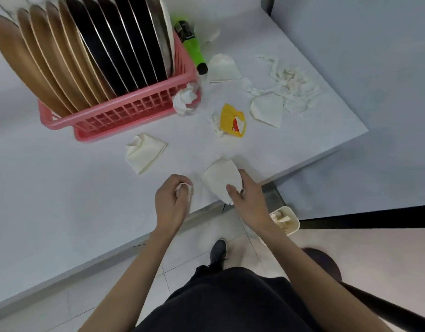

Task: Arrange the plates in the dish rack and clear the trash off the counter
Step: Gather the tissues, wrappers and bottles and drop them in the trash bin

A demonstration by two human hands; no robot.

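Gripping: left hand [169,200] crumpled tissue [183,188], right hand [248,197] flattened cone [221,180], perhaps paper.

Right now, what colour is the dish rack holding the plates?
Pink: the dish rack shows best in the head view.

Two hands work here. The right hand [247,197] grips one flattened cream paper cup [222,182]. Four more lie beyond that grip, the farthest half hidden. The left hand [169,200] grips one crumpled white tissue wad [182,188], with two more beyond and one shredded white tissue heap [290,80] far right of the grips. Also beyond are one yellow printed wrapper [230,118], one green plastic bottle [191,44] and one pink slatted plastic dish rack [134,113]. It holds roughly five tan round plates [46,61], roughly five black round plates [106,44] and one pale plate [167,44]. One cream plastic bin [293,228] stands below the grips.
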